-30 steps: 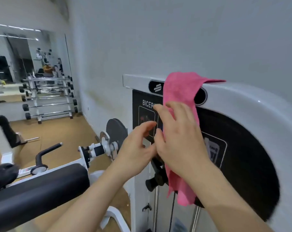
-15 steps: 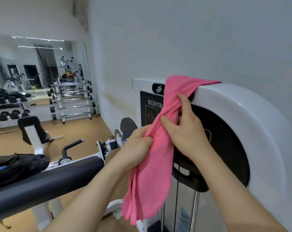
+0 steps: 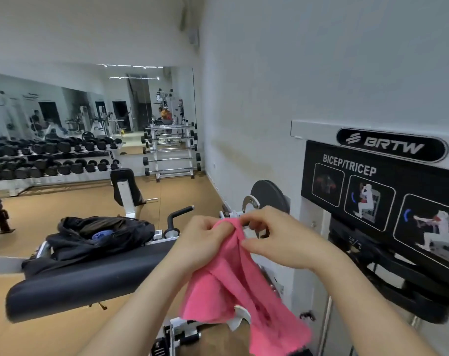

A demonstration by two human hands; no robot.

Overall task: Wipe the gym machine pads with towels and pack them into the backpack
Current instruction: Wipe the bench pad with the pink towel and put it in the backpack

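Observation:
A pink towel (image 3: 233, 286) hangs in front of me, held at its top edge by both hands. My left hand (image 3: 205, 240) grips the top of the cloth on the left. My right hand (image 3: 277, 237) pinches the same edge on the right. Below the hands lies the long black pad (image 3: 84, 281) of the bicep/tricep machine. A black backpack (image 3: 100, 235) sits open on the far end of that pad, with a blue towel (image 3: 101, 235) showing inside it.
The machine's white housing with its black exercise panel (image 3: 380, 196) stands at the right against the wall. A black handle (image 3: 178, 217) rises behind the pad. A seat (image 3: 125, 188), dumbbell racks (image 3: 53, 160) and a barbell rack (image 3: 170, 155) stand across the brown floor.
The towel has come off the top of the machine housing. Both hands have drawn it down and left, and now hold its top edge over the pad. My view has swung left.

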